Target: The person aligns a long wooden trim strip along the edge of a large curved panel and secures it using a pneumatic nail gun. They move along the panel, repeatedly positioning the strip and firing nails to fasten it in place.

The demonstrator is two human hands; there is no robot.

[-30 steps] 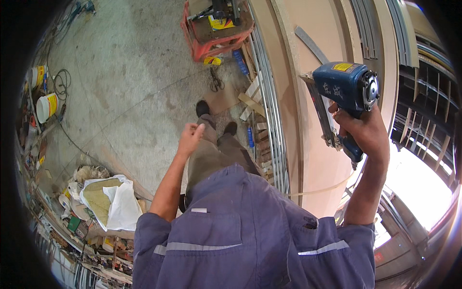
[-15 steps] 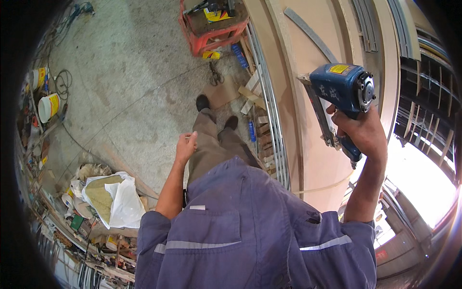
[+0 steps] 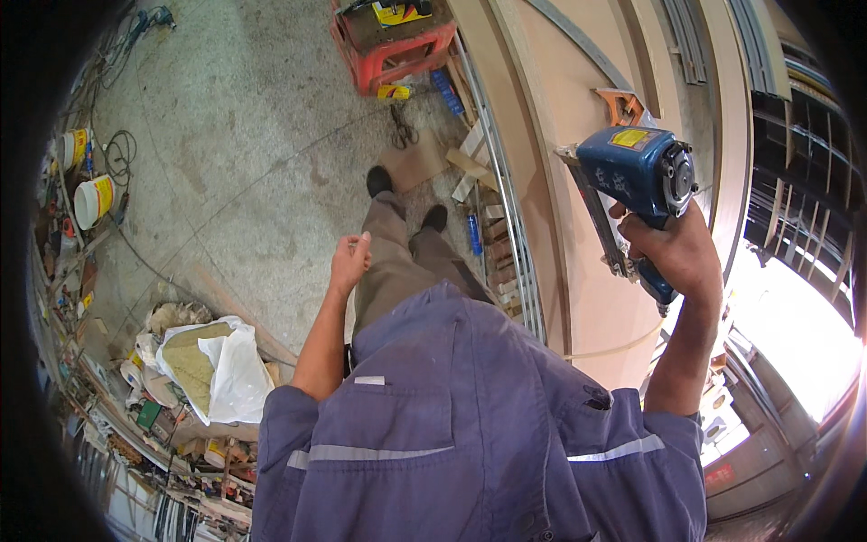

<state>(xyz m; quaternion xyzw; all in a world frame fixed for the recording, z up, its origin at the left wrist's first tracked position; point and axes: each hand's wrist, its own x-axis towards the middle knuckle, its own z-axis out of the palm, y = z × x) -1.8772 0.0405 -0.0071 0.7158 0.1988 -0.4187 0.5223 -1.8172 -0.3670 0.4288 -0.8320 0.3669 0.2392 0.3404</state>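
Note:
My right hand (image 3: 675, 249) is raised and grips the handle of a blue nail gun (image 3: 632, 176), whose nose rests against a tan wooden wall panel (image 3: 578, 208). My left hand (image 3: 349, 258) hangs loosely at my side with fingers curled, holding nothing. Below it I see my grey trousers and black shoes (image 3: 379, 181) on the concrete floor (image 3: 235, 154). An orange clamp-like piece (image 3: 623, 106) sits on the panel just above the nail gun.
A red crate (image 3: 393, 45) with tools stands on the floor ahead. Scissors (image 3: 403, 134), wood offcuts (image 3: 470, 167) and metal rails (image 3: 506, 217) lie along the wall's base. White buckets (image 3: 90, 199), cables and a white sack of debris (image 3: 212, 370) lie left.
The nail gun and my right hand have shifted slightly lower against the panel. My left hand has dropped a little along my side.

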